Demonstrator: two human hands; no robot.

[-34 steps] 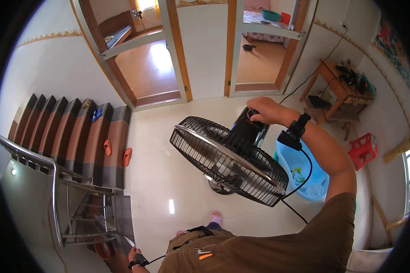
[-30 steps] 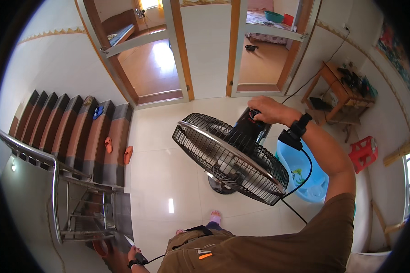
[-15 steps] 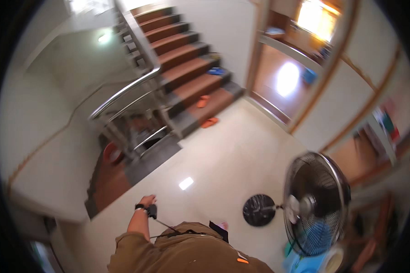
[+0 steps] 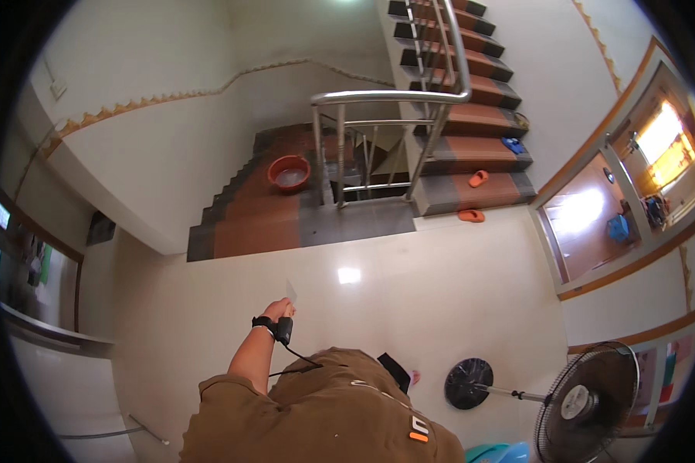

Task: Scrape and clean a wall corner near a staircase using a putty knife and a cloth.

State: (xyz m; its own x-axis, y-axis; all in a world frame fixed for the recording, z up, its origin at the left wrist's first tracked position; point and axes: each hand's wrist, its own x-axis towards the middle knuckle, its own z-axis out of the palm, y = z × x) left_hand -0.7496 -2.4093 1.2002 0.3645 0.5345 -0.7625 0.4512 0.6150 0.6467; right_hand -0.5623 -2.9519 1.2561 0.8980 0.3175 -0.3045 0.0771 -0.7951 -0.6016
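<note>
Fan (image 4: 587, 403) stands well apart at our right; our left hand (image 4: 279, 310) pinches a pale card (image 4: 291, 292); right hand unseen.

Glossy cream tile floor (image 4: 409, 285) under me, one bright glare spot on it. White walls with a scalloped ochre border (image 4: 208, 89). Brown and grey staircase (image 4: 471, 92) climbs ahead of me, steel handrail (image 4: 386, 98) along it; a second flight drops beside it, with a red basin (image 4: 289, 173) on a step. Orange slippers (image 4: 471, 216) lie at the stair foot. Wood-framed doorway (image 4: 594, 224) at right, sunlit inside. Dark counter edge (image 4: 46, 328) at left.
</note>
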